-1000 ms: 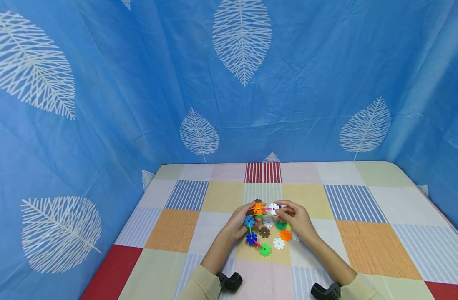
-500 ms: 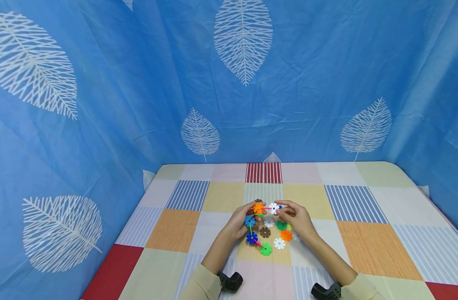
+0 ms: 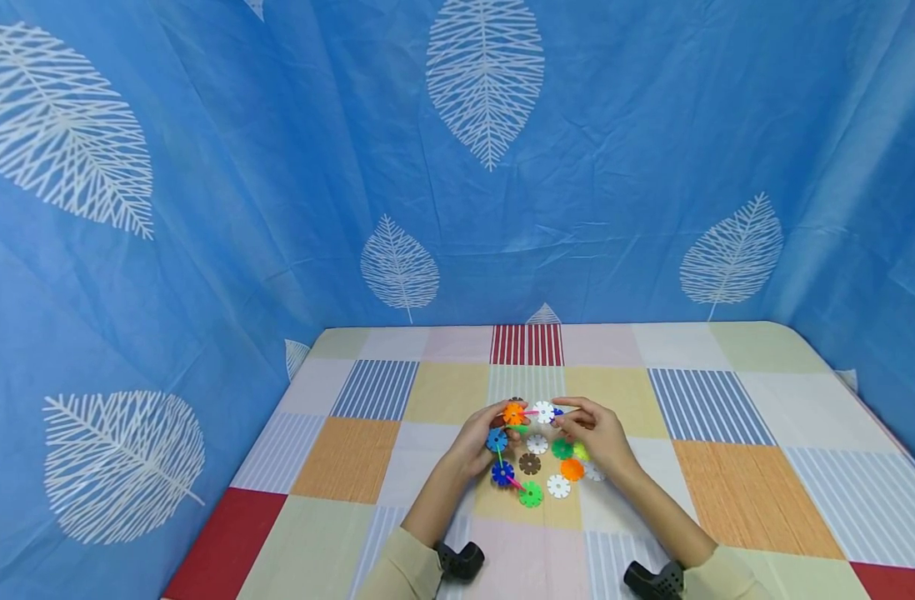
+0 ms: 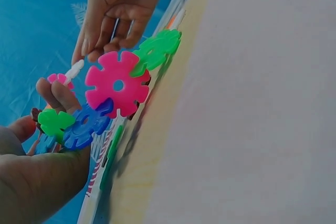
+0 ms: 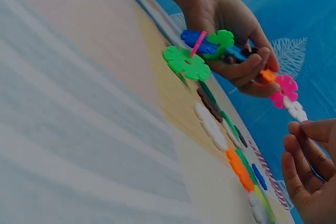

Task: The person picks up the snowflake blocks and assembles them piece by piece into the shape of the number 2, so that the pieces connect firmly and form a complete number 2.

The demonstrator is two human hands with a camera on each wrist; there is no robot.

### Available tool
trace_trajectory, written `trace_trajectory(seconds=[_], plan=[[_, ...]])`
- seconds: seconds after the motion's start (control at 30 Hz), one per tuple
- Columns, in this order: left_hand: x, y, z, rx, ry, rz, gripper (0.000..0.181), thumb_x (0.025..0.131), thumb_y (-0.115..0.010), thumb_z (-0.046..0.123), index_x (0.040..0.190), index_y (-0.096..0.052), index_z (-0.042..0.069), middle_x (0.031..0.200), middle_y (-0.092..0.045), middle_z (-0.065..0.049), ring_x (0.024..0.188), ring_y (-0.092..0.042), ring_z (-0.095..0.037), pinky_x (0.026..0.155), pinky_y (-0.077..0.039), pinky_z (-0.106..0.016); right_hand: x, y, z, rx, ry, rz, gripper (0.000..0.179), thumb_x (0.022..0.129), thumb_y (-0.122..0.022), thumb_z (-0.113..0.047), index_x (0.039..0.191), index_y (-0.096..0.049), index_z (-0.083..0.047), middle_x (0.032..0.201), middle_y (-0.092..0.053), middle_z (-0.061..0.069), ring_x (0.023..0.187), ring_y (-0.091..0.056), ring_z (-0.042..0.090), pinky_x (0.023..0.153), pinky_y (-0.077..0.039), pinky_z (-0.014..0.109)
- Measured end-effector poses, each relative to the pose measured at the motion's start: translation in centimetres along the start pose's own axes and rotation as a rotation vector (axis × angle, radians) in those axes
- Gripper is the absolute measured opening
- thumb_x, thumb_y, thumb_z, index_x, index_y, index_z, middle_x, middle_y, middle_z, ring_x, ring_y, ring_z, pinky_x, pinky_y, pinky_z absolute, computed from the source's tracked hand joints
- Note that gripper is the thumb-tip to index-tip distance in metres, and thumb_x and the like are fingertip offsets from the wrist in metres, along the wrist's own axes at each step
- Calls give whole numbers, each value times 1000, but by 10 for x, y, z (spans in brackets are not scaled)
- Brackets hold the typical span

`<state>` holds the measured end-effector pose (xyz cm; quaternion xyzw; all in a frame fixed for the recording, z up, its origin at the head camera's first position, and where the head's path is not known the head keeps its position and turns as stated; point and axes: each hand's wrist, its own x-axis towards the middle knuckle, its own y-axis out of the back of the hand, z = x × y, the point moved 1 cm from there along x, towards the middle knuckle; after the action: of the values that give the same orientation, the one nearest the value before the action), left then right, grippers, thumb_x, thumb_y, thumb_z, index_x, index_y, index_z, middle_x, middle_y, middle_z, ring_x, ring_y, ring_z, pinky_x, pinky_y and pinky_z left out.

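In the head view my left hand (image 3: 476, 442) holds a curved chain of notched flower-shaped plastic discs above the tabletop. From the free end it runs lime green disc (image 3: 531, 494), pink disc (image 4: 118, 84), dark blue disc (image 3: 502, 473), a green one, then light blue disc (image 3: 497, 439). Past the left fingers come an orange disc (image 3: 513, 413), another pink disc (image 5: 285, 91) and a white disc (image 5: 295, 109) at the far end. My right hand (image 3: 596, 433) pinches that white disc at its rim with thumb and index finger. Left fingers hide part of the chain's middle.
Loose discs lie flat below the chain: a brown disc (image 3: 529, 463), an orange disc (image 3: 572, 469), a green disc (image 3: 562, 448) and several more. A patchwork cloth (image 3: 720, 492) covers the table; a blue leaf-print curtain (image 3: 577, 150) stands behind and at both sides.
The chain has shifted slightly up and left in the head view. My right fingertips have moved from overlapping the white disc to its right rim.
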<state>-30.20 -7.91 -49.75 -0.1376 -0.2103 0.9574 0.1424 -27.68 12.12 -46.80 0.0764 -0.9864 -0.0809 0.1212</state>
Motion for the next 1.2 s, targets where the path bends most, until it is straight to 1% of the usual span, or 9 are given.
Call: trace_trajectory(seconds=[0.17,0.27,0.43,0.53,0.67,0.87,0.97,1.1,1.2], plan=[[-1,3,3,-1,-34,23,38,97,-45,23,121,-56,-3,89,-65,-9,57,-54,-9,57,-50,-21,8,15,20,-38,32,13,26,88,-59,0,113,-59,5,87,-66,21,75,-62,35,67,-55,34],[-1,5,5,11,-45,36,35,96,-47,23,119,-57,-2,90,-64,-9,57,-55,-9,57,-51,-21,11,27,28,-179,38,-5,23,87,-62,-4,109,-63,1,83,-67,13,73,-63,26,66,-54,27],[-2,7,9,29,-9,84,31,92,-55,27,111,-56,2,87,-61,-7,57,-58,-9,56,-52,-21,11,48,33,-483,50,-228,22,82,-70,-12,101,-68,-3,78,-62,-2,68,-52,10,59,-45,22],[-2,8,11,56,1,101,24,91,-57,26,99,-54,4,78,-60,-6,56,-59,-10,55,-52,-21,9,57,35,-540,74,-359,27,77,-74,-15,101,-69,-3,80,-57,-2,69,-46,10,59,-42,23],[-3,8,12,96,-15,107,17,91,-57,20,84,-50,6,64,-58,-4,54,-58,-9,53,-52,-20,8,61,35,-559,104,-405,26,74,-77,-17,98,-71,-8,82,-55,-2,73,-44,11,62,-40,24],[-2,4,9,102,-32,113,15,90,-58,15,97,-50,4,68,-56,-4,52,-57,-9,50,-50,-19,9,58,34,-521,89,-365,17,74,-77,-13,84,-62,-12,76,-56,-4,69,-49,10,61,-44,23],[-3,-2,6,118,-49,99,19,91,-56,14,104,-50,2,71,-56,-6,52,-57,-9,49,-50,-19,10,49,30,-401,98,-263,17,76,-74,-9,85,-60,-9,75,-58,-1,66,-53,11,59,-47,22],[-6,-12,4,149,-84,56,12,93,-52,14,92,-52,2,67,-57,-5,51,-58,-9,49,-50,-18,7,27,14,-214,169,-79,18,80,-70,-2,96,-63,0,78,-63,9,67,-62,19,60,-52,24],[-9,-19,2,150,-89,29,13,94,-51,14,85,-51,5,66,-57,-4,50,-58,-9,49,-50,-18,1,12,-3,-157,231,-7,21,79,-68,5,100,-64,5,82,-66,17,68,-65,27,62,-54,25]])
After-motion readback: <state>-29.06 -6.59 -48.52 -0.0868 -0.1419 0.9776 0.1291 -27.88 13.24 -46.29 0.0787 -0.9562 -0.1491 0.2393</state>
